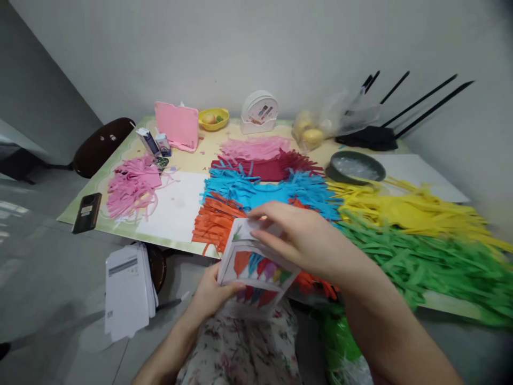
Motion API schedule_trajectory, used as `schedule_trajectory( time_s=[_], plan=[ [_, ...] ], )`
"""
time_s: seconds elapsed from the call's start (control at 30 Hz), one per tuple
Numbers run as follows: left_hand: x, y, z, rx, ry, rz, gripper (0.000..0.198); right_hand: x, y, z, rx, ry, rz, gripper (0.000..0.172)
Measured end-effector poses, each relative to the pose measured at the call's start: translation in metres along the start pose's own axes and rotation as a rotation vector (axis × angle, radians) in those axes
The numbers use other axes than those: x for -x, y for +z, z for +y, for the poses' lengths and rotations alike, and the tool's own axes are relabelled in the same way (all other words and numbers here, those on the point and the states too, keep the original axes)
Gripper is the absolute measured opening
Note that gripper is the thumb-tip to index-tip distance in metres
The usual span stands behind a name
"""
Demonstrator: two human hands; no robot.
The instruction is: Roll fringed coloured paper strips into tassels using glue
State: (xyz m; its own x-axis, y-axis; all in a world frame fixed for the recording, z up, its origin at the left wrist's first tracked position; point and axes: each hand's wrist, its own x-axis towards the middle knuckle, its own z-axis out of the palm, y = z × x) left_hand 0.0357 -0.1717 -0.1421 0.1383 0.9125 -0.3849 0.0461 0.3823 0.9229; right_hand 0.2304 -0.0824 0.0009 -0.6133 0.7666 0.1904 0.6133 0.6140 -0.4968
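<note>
Over my lap, both hands hold a white printed packet [260,270] picturing coloured tassels; whether it is a box or a stack of cards I cannot tell. My left hand [218,291] grips its lower left edge, thumb across the front. At the top edge, my right hand [294,232] pinches with its thumb and fingers. Behind it lie fringed pieces of orange [214,222], blue [268,193], dark red [268,168] and pink [258,148] material. Yellow fringe [404,211] and green fringe [425,262] spread to the right, partly behind my right forearm.
A pink fringe pile [132,184] lies on the left beside white sheets [176,206]. A phone [87,212] rests at the table's left edge. Behind stand a pink tablet case [177,125], a yellow bowl [214,118] and a dark round dish [355,167]. Papers [130,291] lie on a stool.
</note>
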Motion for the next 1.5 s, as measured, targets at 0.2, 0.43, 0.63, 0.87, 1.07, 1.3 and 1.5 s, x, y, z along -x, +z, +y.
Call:
schedule_trajectory(
  time_s=[0.2, 0.43, 0.63, 0.87, 1.07, 1.3, 1.5],
  plan=[
    [0.002, 0.0, 0.002, -0.02, -0.001, 0.007, 0.048, -0.003, 0.022, 0.0, 0.034, -0.191, 0.056, 0.019],
    [0.002, 0.001, 0.003, 0.023, -0.009, 0.035, 0.049, 0.003, 0.014, 0.013, 0.118, -0.07, -0.159, 0.021],
    [0.002, 0.001, 0.002, 0.033, -0.003, 0.06, 0.049, 0.009, -0.012, 0.01, 0.054, -0.047, 0.06, 0.02],
    [0.001, -0.001, -0.002, 0.129, -0.023, 0.188, 0.046, 0.049, 0.033, 0.05, -0.198, 0.167, 0.558, 0.031],
    [-0.002, -0.002, -0.001, 0.118, -0.001, 0.069, 0.052, 0.07, 0.095, 0.054, -0.698, 0.415, 0.74, 0.032],
    [-0.019, -0.007, 0.026, 0.216, 0.441, 0.156, 0.054, 0.08, 0.103, 0.046, -0.724, 0.526, 0.758, 0.019],
    [-0.027, -0.013, 0.031, 0.009, 0.518, 0.261, 0.03, 0.088, 0.107, 0.048, -0.725, 0.555, 0.681, 0.019]
  ],
)
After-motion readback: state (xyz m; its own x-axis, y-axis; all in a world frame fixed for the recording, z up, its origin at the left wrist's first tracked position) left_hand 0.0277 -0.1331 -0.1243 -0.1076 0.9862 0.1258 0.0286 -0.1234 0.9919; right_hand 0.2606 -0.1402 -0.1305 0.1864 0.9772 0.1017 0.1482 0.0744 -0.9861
